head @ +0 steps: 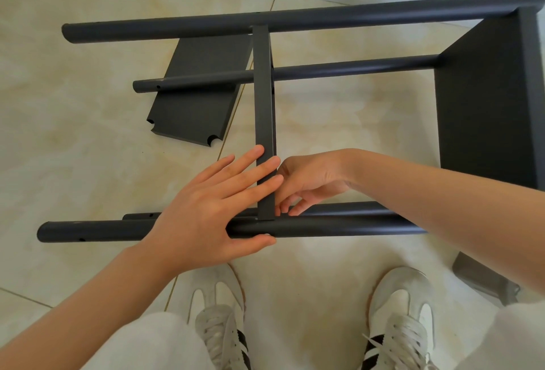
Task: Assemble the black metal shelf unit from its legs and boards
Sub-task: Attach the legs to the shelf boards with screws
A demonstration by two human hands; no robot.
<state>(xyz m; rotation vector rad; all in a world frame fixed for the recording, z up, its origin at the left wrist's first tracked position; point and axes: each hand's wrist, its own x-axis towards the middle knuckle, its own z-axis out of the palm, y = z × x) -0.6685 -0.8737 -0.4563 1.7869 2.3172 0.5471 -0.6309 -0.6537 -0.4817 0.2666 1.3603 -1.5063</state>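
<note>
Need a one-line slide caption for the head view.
Left hand flat on near leg and middle board, right hand at their joint; loose board on the floor.

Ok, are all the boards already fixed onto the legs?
No, one loose board lies flat on the floor, under the legs and not fitted between them.

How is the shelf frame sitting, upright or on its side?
On its side: its legs run level with the floor, middle board on edge.
</note>
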